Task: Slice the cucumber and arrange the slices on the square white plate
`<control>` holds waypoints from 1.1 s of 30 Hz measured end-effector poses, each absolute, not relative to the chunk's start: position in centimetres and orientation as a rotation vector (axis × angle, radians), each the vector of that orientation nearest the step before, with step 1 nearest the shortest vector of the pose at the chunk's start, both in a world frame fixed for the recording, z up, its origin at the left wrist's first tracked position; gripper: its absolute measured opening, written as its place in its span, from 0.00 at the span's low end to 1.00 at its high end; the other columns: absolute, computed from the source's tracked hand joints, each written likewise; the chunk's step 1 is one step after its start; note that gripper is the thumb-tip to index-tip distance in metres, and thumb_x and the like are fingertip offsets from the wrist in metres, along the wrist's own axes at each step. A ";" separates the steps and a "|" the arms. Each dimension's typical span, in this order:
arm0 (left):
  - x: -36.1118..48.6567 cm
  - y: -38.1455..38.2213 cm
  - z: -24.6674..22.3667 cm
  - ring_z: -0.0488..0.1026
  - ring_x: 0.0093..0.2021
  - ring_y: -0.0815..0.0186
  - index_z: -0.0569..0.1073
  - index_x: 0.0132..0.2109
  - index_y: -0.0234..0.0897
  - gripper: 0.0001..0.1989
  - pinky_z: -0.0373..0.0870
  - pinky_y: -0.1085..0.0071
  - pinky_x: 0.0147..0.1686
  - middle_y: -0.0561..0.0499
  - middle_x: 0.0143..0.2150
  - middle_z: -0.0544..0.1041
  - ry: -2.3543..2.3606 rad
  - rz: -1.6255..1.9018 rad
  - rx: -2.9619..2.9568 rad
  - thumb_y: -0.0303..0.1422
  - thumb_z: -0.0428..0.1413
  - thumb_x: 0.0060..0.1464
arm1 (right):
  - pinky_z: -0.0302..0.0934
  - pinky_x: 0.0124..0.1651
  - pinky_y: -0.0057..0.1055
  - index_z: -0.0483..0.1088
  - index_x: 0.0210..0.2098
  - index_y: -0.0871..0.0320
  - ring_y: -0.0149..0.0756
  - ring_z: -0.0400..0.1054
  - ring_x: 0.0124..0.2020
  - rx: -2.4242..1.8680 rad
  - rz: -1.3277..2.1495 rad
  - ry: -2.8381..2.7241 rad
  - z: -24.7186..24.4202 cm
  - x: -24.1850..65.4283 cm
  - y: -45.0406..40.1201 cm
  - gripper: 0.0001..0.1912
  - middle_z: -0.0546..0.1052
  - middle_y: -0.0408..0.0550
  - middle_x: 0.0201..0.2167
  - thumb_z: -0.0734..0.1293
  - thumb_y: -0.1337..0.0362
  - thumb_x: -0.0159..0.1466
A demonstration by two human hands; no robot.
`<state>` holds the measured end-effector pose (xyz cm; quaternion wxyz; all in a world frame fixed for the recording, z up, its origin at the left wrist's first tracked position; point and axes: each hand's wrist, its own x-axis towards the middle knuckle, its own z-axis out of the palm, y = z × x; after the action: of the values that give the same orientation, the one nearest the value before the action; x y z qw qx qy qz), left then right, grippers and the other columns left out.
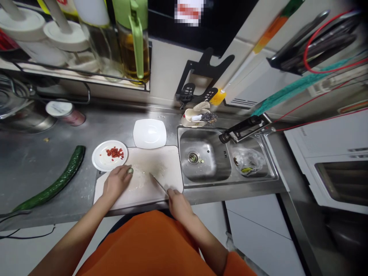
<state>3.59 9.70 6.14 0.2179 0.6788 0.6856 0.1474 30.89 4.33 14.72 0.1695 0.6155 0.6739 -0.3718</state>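
My left hand [118, 180] is closed over the left side of the white cutting board [169, 157], with a small cucumber piece [130, 170] showing at its fingertips. In my right hand [178, 203], at the board's front right, a knife [158, 183] is gripped by its handle, blade pointing up and left over the board. Wet smears mark the board's surface. Behind my left hand sits a white plate [99, 161] with chopped red pieces [115, 152]. A whole cucumber [60, 184] lies on the counter to the left.
A white square dish [150, 133] touches the board's back edge. On the right is a steel sink [207, 168] with scraps by its drain, a black faucet [240, 128] and a plastic bag [248, 161]. A tin [66, 112] and bottle rack [115, 82] stand at back left.
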 end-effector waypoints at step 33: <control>2.0 10.9 6.3 0.70 0.41 0.57 0.73 0.38 0.35 0.15 0.64 0.64 0.42 0.42 0.39 0.74 1.661 -0.103 2.347 0.32 0.42 0.59 | 0.57 0.49 0.35 0.58 0.61 0.63 0.43 0.60 0.47 2.280 -0.250 1.956 7.0 28.4 4.0 0.28 0.66 0.59 0.50 0.54 0.77 0.61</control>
<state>2.05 10.93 6.27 0.1320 0.8085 0.5723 -0.0356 28.38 4.01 7.03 0.0634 0.7548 0.6477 -0.0827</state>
